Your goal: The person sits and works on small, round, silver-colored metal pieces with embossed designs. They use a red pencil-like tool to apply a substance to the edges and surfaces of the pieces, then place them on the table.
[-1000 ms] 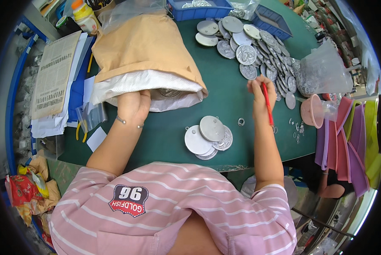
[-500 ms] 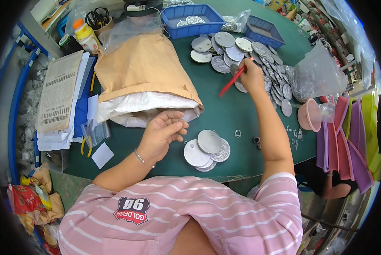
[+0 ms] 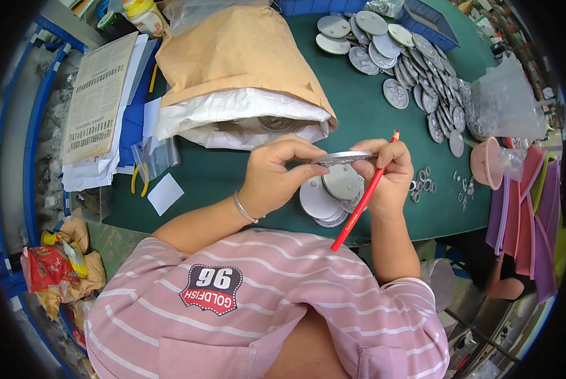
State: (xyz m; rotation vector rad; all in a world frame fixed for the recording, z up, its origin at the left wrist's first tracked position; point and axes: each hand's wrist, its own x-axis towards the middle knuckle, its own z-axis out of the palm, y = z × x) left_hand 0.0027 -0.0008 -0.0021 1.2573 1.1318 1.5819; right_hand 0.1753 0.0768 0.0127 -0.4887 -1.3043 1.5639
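Note:
A round silver metal medallion (image 3: 345,157) is held nearly edge-on between my two hands. Fingers and thumb of my left hand (image 3: 269,174) pinch its left rim. At its right rim, my right hand (image 3: 390,175) grips it and also keeps a red pencil (image 3: 360,211) between the fingers, slanting down toward my shirt. Just below the held piece, a few more medallions (image 3: 318,199) lie overlapping on the green table, partly covered by my hands. A large heap of similar medallions (image 3: 415,69) spreads at the far right.
A brown paper sack (image 3: 238,60) lies open toward me, a patterned disc inside its mouth. Small metal rings (image 3: 424,183) and a pink cup (image 3: 486,163) are to the right. Papers (image 3: 96,107) and yellow-handled pliers (image 3: 139,181) are at left; blue trays (image 3: 427,24) stand behind.
My right hand has come back from the heap with a medallion and the pencil. My left hand has moved right from the sack's mouth and now grips the medallion too. The view has shifted.

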